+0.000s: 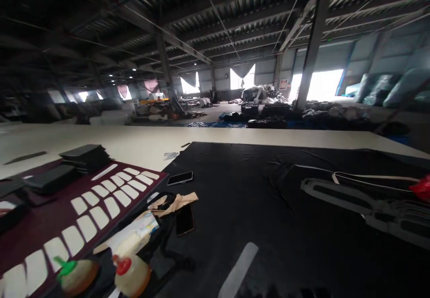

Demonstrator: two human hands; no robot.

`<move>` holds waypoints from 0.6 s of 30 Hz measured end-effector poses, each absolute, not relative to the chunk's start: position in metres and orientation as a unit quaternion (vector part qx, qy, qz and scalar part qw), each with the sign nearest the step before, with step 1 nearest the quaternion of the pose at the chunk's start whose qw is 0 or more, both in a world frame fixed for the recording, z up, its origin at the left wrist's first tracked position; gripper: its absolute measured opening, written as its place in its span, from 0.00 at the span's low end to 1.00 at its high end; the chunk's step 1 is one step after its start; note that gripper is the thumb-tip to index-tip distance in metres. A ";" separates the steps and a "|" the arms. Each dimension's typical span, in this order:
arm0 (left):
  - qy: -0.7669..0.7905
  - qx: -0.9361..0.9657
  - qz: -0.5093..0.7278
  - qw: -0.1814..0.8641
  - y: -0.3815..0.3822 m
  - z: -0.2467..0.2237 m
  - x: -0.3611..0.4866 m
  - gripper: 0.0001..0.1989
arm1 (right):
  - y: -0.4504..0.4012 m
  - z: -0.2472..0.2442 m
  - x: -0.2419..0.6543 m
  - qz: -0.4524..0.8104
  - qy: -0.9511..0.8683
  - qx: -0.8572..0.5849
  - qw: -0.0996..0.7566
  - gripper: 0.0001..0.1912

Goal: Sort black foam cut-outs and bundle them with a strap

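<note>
Neither of my hands can be made out; faint dark shapes at the bottom edge are too dim to name. A wide black sheet of material [231, 190] covers much of the table. On it lie a grey strip [239, 269], two phones, one with a pale edge [180, 178] and one dark [185, 220], and a bundle of tan and black cloth pieces [176, 205]. Two squat bottles stand at the lower left, one with a green cap [79, 278] and one with a red cap [132, 278]. Rows of pale cut pieces [100, 217] lie on a maroon sheet [57, 215].
Stacked dark pieces [83, 157] sit at the left. Grey looped cut-outs [339, 195] and a red item [421, 190] lie at the right. A pale tabletop [268, 136] runs behind. Beyond are a steel post [312, 42] and heaped dark bundles [268, 114].
</note>
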State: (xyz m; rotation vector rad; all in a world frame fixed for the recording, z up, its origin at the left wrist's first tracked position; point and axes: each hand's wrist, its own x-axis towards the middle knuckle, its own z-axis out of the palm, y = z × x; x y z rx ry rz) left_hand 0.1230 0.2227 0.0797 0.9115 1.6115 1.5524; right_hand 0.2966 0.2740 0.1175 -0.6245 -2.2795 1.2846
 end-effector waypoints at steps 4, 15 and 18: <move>0.626 0.349 0.583 0.382 0.144 0.101 0.159 0.20 | 0.204 0.142 0.302 0.438 -0.838 -0.267 0.187 0.12; 0.540 0.404 0.600 0.430 0.078 0.103 0.215 0.14 | 0.154 0.135 0.316 0.453 -0.788 -0.339 0.244 0.20; 0.543 0.399 0.605 0.423 0.086 0.105 0.220 0.08 | 0.151 0.136 0.317 0.484 -0.741 -0.376 0.274 0.22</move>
